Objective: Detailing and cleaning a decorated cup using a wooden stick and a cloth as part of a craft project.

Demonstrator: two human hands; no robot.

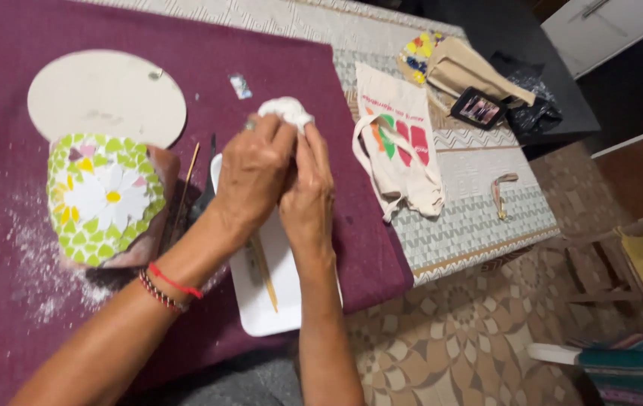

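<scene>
Maroon cloth (13, 45) covers the near part of the table, with a pale patterned tablecloth (479, 218) showing beyond its edge and a tiled floor (457, 338) with a leaf-like pattern below. Both of the person's hands meet above a white rectangular tray (257, 312). The left hand (252, 171) and the right hand (308, 188) press together, fingers curled around a white crumpled wad (285, 111), perhaps cloth or paper, which pokes out above the fingertips; both hands are clenched on it. The left wrist wears a red cord and a beaded bracelet (165, 289).

A thin wooden stick (265, 274) lies on the tray under the hands. Just to the left stands a mosaic piece (103, 197) of green tiles with a white daisy and a yellow centre, its brown edge turned toward the hands. A second slim stick (185, 188) and a dark tool (205, 192) lie between the mosaic and the tray. Behind the mosaic rests a round pale wooden disc (107, 94), touching or overlapping its top edge. White powder (32, 263) dusts the cloth at lower left.

Farther right, well apart from the hands, a cream tote bag (397, 146) with coloured shapes lies on the patterned cloth, with a tan pouch (464, 71) and a small dark framed tray (478, 109) beyond it.
</scene>
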